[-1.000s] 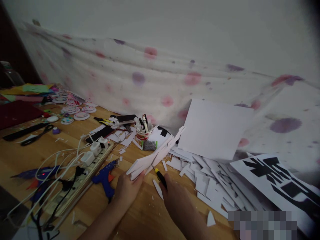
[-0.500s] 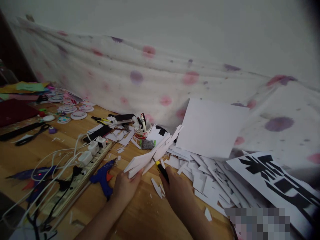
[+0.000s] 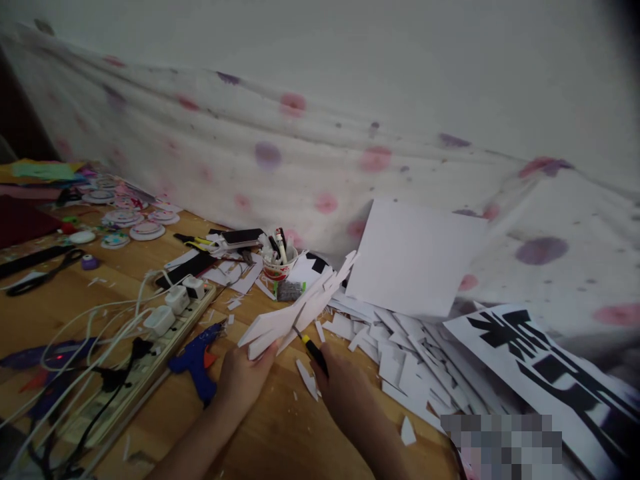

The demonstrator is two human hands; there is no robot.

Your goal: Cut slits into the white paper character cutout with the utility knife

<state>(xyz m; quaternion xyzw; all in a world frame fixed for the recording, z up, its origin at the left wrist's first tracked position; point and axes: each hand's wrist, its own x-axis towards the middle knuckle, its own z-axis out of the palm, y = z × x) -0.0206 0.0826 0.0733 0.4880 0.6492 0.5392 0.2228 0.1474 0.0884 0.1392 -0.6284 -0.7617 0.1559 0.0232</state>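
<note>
Tilted up over the table, a long white foam-board cutout (image 3: 300,308) with jagged edges is gripped at its near end by my left hand (image 3: 246,373). My right hand (image 3: 336,381) is closed round the handle of a yellow-and-black knife (image 3: 314,352). The knife's tip meets the lower edge of the cutout near its middle. Thin white offcuts (image 3: 306,379) lie on the table just below the knife.
White board scraps (image 3: 405,360) are heaped at the right, beside a sheet with black shapes (image 3: 545,373). A blank white board (image 3: 415,257) leans on the curtain. Leftward are a blue glue gun (image 3: 197,363), a power strip (image 3: 145,373) with cables and a pen cup (image 3: 280,267).
The view has shifted slightly, so most things appear a little further left. The knife tip has moved a little down along the cutout's edge, toward my left hand. Both grips look the same.
</note>
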